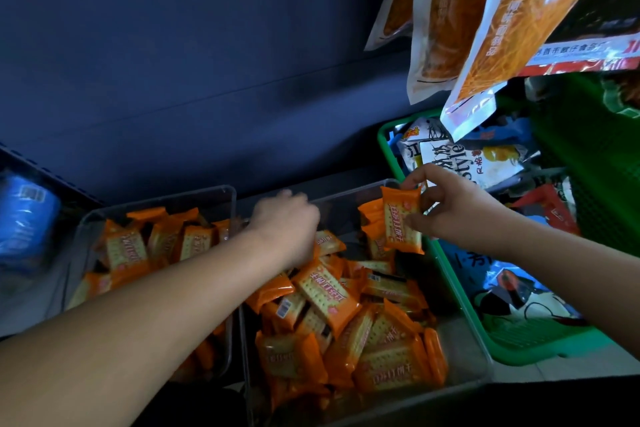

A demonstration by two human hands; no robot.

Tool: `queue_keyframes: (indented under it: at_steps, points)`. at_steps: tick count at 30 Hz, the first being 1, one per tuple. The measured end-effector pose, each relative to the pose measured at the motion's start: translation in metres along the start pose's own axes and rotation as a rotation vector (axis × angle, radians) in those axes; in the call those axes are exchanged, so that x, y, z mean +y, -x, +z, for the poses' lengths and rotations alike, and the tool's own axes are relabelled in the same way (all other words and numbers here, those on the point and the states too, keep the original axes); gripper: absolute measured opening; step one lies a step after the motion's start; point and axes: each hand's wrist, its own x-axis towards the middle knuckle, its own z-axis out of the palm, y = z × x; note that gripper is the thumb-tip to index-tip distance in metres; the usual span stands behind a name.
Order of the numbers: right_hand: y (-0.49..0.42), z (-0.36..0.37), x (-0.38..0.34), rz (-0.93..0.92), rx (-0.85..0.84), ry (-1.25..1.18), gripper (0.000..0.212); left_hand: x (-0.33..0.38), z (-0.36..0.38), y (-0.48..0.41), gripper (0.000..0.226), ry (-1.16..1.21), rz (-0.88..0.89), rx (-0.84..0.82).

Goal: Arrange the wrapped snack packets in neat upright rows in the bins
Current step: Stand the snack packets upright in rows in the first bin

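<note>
**Stock count, snack bins: sorting barely begun in one bin, further on in the other**

- Green basket [540,345]: beyond and to the right of the right fingers. Mixed snack bags lying loose inside.
- Large hanging bags [519,28]: high above the right fingers, overhanging the basket.
- Right clear bin [346,193]: beneath both sets of fingers. Holds a loose heap [332,298] of orange packets lying flat and crosswise across the near and middle part. A few stand on edge in the far right corner, directly under the right fingers. Judged mostly still to do.
- Left clear bin [166,198]: left of the left fingers, near part hidden by the forearm. Far row [187,239] roughly upright, faces forward, some leaning. Judged further along but not finished.
- Blue pack [24,218]: far left, blurred.
- Left hand [287,229]: reached down into the far part of the right bin, back uppermost. Fingers hidden, so cannot tell whether holding anything.
- Right hand [457,208]: fingers [414,180] and thumb pinching one orange packet [401,218].
- Orange packet: held upright over the far right corner. Contact with the standing packets below not discernible.
</note>
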Motion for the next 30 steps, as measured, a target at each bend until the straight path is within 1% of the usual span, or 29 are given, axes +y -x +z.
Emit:
queue_keyframes:
  at_steps: [1, 2, 3, 4, 5, 7, 10, 15, 16, 19, 20, 22, 25, 28, 30]
  points:
    - [0.0, -0.002, 0.001, -0.001, 0.013, -0.005, 0.04, 0.007, 0.002, -0.004, 0.025, 0.109, 0.07, 0.035]
    - [0.002, -0.004, 0.003, -0.001, 0.022, -0.011, 0.04, 0.014, 0.006, -0.009, 0.025, 0.254, 0.136, 0.014]
    - [0.003, -0.006, 0.005, 0.0, 0.029, -0.019, 0.04, 0.023, 0.013, -0.013, 0.031, 0.371, 0.181, -0.072]
    - [0.004, -0.008, 0.008, 0.003, 0.033, -0.027, 0.04, 0.03, 0.022, -0.018, 0.042, 0.45, 0.218, -0.178]
    - [0.006, -0.009, 0.011, 0.009, 0.037, -0.038, 0.04, 0.036, 0.03, -0.022, 0.055, 0.474, 0.244, -0.267]
    - [0.01, -0.013, 0.015, 0.018, 0.037, -0.06, 0.039, 0.043, 0.042, -0.029, 0.071, 0.423, 0.297, -0.335]
    - [0.016, -0.019, 0.019, 0.031, 0.026, -0.089, 0.039, 0.05, 0.048, -0.038, 0.083, 0.361, 0.321, -0.386]
    - [0.025, -0.024, 0.021, 0.017, 0.033, -0.132, 0.036, 0.061, 0.046, -0.053, 0.101, 0.399, 0.241, -0.519]
    - [0.026, -0.024, 0.022, 0.014, 0.031, -0.134, 0.035, 0.062, 0.044, -0.054, 0.1, 0.396, 0.235, -0.538]
    - [0.025, -0.02, 0.023, 0.001, 0.026, -0.101, 0.033, 0.065, 0.038, -0.048, 0.072, 0.349, 0.243, -0.545]
    - [0.024, -0.018, 0.021, -0.008, 0.026, -0.077, 0.032, 0.065, 0.038, -0.045, 0.066, 0.359, 0.242, -0.528]
    - [0.021, -0.014, 0.02, -0.03, 0.019, -0.025, 0.031, 0.065, 0.039, -0.038, 0.064, 0.408, 0.221, -0.502]
    - [0.014, -0.004, 0.019, -0.082, 0.01, 0.072, 0.032, 0.059, 0.028, -0.03, 0.069, 0.417, 0.195, -0.466]
    - [0.005, 0.006, 0.014, -0.085, 0.037, 0.165, 0.031, 0.049, 0.008, -0.016, 0.057, 0.313, 0.148, -0.437]
    - [-0.002, 0.01, 0.012, -0.058, 0.049, 0.18, 0.028, 0.037, -0.001, -0.004, 0.047, 0.212, 0.089, -0.331]
